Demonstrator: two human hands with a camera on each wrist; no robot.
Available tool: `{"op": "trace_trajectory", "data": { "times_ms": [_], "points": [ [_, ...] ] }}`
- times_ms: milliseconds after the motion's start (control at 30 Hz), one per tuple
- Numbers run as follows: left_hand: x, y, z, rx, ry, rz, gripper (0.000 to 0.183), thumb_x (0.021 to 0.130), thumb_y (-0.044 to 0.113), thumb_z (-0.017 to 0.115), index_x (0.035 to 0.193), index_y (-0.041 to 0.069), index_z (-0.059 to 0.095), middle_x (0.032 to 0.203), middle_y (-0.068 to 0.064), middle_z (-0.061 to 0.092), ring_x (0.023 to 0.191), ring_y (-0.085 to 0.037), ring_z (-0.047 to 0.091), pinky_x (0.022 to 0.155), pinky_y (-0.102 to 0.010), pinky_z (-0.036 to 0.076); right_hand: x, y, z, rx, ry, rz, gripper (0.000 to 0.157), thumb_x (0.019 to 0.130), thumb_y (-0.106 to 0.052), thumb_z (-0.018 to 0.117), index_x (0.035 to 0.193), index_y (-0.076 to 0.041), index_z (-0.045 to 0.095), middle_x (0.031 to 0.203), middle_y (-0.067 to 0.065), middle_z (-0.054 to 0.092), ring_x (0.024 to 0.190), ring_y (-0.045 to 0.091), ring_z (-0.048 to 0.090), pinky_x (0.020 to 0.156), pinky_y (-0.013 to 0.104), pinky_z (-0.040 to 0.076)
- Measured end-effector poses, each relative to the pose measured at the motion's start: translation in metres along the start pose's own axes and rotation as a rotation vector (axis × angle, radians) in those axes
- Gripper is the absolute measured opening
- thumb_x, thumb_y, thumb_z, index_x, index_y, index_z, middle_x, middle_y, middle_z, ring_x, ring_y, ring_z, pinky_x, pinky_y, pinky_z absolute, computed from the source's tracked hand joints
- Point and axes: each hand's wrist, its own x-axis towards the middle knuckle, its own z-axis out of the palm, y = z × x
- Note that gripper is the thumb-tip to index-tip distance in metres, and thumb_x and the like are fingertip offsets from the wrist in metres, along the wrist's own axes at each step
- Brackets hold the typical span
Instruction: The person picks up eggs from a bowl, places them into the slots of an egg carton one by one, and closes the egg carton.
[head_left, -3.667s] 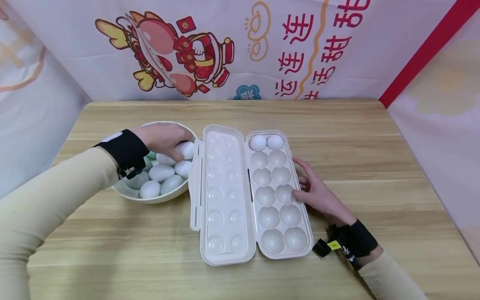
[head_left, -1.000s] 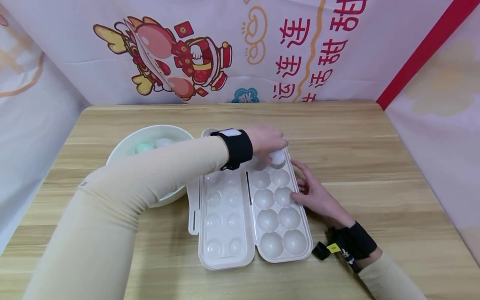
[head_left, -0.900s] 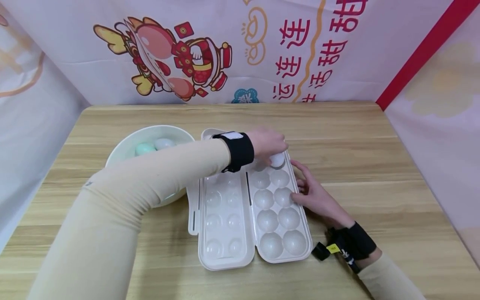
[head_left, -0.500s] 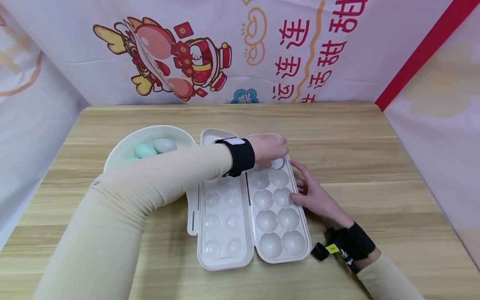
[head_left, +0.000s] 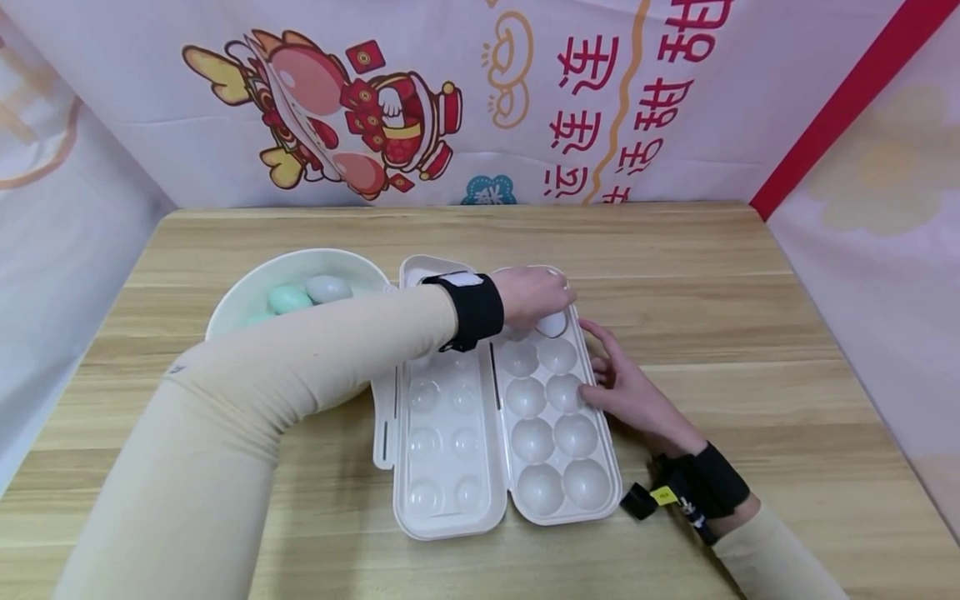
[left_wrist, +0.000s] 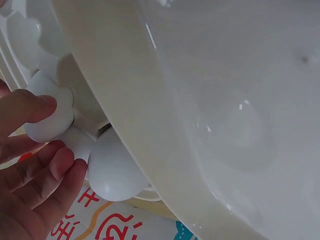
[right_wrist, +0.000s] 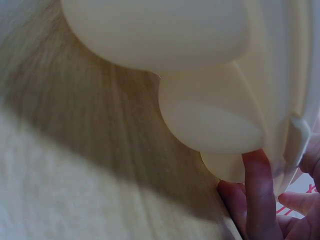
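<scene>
The worktop [head_left: 712, 275] fills most of my head view, and on it the egg carton [head_left: 553, 417] lies open, lid [head_left: 446, 417] to the left and hollows to the right. The bowl [head_left: 251, 292] stands just beside the lid, half covered by the left sleeve [head_left: 300, 358]; I can see a green egg [head_left: 289, 298] and a greyish egg [head_left: 329, 289] in it. What changed is the left arm: a few seconds ago that hand was down in the bowl, and now it reaches across the lid to the far end of the carton. Of the two hands, the left hand [head_left: 534, 296] is partly closed, pinching a white egg, while the right hand [head_left: 637, 400] grips the carton's outer edge, thumb on the rim and fingers underneath, as it did earlier. The white egg [head_left: 552, 323] is in the second row's right hollow, slightly lower than a second ago, so I judge it nearly or fully seated. Beyond it, my left wrist view shows two more white eggs [left_wrist: 115, 167], which makes this the third in the carton
</scene>
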Motion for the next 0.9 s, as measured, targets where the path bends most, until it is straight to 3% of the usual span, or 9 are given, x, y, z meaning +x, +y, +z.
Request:
{"op": "trace_trajectory", "data": {
  "times_ms": [233,400,600,900],
  "points": [
    [-0.008,-0.002,-0.006,-0.026,-0.036,-0.024,0.057,0.088,0.007,0.069,0.14,0.006,0.046,0.137,-0.013,0.049,0.124,-0.025,0.047,0.103,-0.035,0.038,0.002,-0.001,0.002,0.002,0.007,0.012,0.086,0.088,0.005,0.058,0.154,-0.027,0.013,0.116,0.025,0.061,0.101,0.032,0.06,0.075,0.037,0.053],
    [-0.019,-0.003,-0.014,0.012,-0.033,-0.022,0.052,0.091,0.012,0.066,0.14,0.006,0.048,0.134,-0.014,0.053,0.117,-0.027,0.052,0.098,-0.037,0.043,0.001,-0.002,0.002,0.012,0.006,0.028,0.086,0.089,0.003,0.059,0.154,-0.029,0.013,0.117,0.024,0.06,0.102,0.033,0.058,0.075,0.039,0.053],
    [-0.04,-0.01,-0.019,0.063,-0.001,-0.024,0.037,0.094,0.011,0.061,0.13,0.007,0.056,0.116,-0.012,0.061,0.1,-0.026,0.058,0.082,-0.037,0.049,-0.001,-0.001,-0.001,0.016,-0.002,0.038,0.085,0.09,0.001,0.059,0.154,-0.029,0.012,0.116,0.025,0.059,0.099,0.033,0.059,0.075,0.039,0.053],
    [-0.083,-0.035,-0.032,0.135,0.039,-0.111,0.03,0.093,0.012,0.06,0.123,0.007,0.062,0.11,-0.011,0.064,0.095,-0.027,0.06,0.072,-0.036,0.052,0.0,0.001,0.0,0.009,-0.011,-0.007,0.086,0.089,0.004,0.059,0.154,-0.025,0.011,0.113,0.025,0.06,0.098,0.028,0.06,0.074,0.038,0.054]
  ]
}}
